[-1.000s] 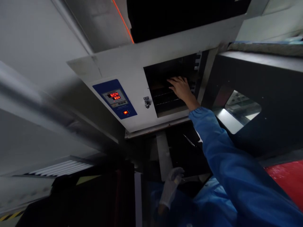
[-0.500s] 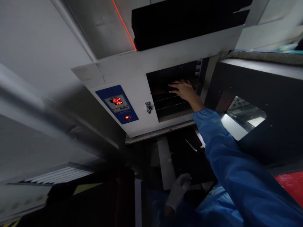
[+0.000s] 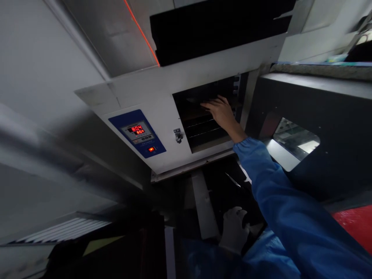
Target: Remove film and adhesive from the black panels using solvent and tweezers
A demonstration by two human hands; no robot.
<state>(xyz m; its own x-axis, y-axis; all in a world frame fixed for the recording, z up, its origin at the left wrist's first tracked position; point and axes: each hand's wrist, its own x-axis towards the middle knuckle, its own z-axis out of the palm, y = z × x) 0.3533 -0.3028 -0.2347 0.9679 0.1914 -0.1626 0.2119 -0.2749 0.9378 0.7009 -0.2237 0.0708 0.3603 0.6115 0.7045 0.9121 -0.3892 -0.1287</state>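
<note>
My right hand (image 3: 221, 113), bare below a blue sleeve (image 3: 270, 182), reaches into the dark chamber of a white oven (image 3: 154, 93). Its fingers are stretched out above the wire racks (image 3: 205, 131), and I see nothing held in them. Dimness hides what lies behind the fingertips. Lower down, my left hand (image 3: 233, 229) wears a white glove, its fingers curved and apart from the thumb. Just beyond it, on a dark surface, lies a thin shiny pointed metal tool (image 3: 233, 180) whose kind I cannot make out.
The oven's dark door (image 3: 343, 128), with a window, stands open on the right. A blue control panel (image 3: 137, 133) shows red digits reading 80.4. A metal latch (image 3: 178, 135) sits beside the opening. Something red (image 3: 354, 217) shows at the lower right.
My gloved left hand has moved right and up, toward the metal tool. My right hand stays in the chamber with slightly shifted fingers. The view has shifted a little.
</note>
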